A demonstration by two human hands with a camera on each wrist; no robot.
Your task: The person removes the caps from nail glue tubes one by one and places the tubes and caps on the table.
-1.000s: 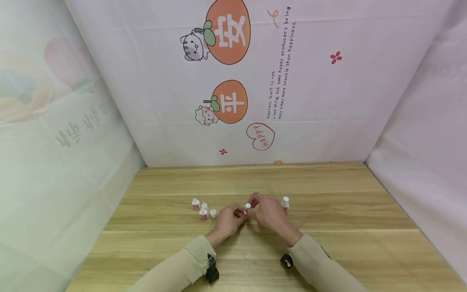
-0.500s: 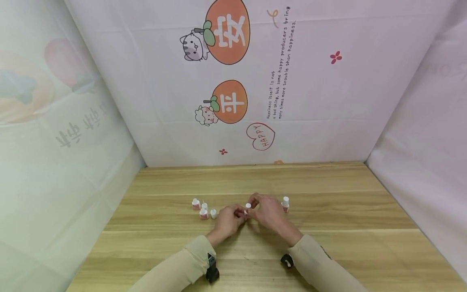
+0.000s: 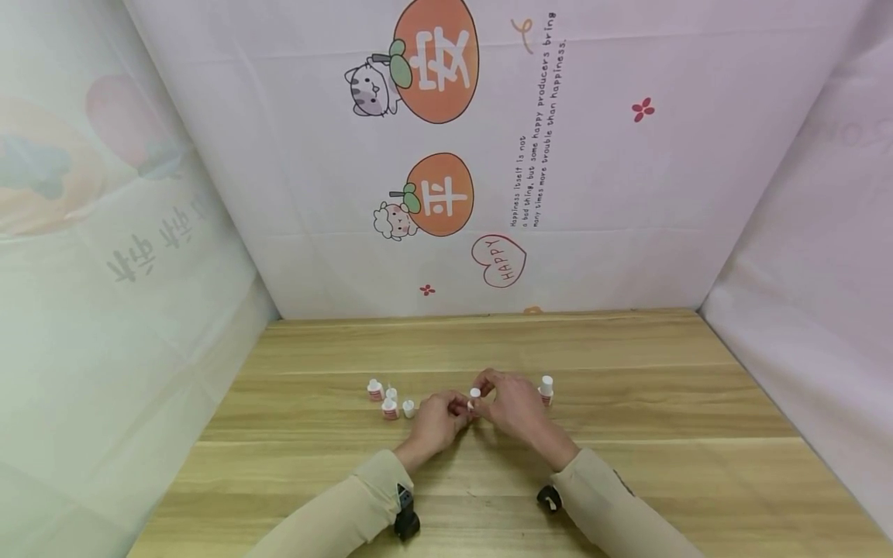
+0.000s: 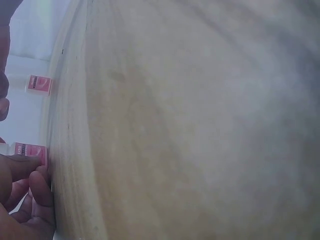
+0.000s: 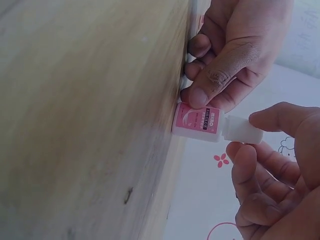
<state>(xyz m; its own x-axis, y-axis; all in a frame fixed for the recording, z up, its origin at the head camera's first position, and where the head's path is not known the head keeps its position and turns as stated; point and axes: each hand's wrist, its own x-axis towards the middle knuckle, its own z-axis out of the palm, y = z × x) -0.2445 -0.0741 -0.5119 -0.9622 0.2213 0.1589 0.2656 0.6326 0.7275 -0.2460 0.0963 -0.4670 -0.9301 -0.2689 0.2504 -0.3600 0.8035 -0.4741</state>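
Observation:
A small nail glue bottle with a pink label stands upright on the table between both hands. My left hand holds its body low down, thumb over the label, as the right wrist view shows. On the white cap at its top, my right hand has a pinch with thumb and fingers. The cap sits at the bottle's neck; whether it is fully seated I cannot tell. In the left wrist view the left hand's fingers touch the bottle close to the table.
Left of the hands stand two similar bottles, a rear bottle and a front bottle. Beside them are two small white pieces with thin tips, one farther piece and one nearer piece. Another capped bottle stands behind the right hand.
Both hands stay in the same place on the bottle and cap. Only a very slight shift of the fingers at the bottle shows; the other bottles stand as before.

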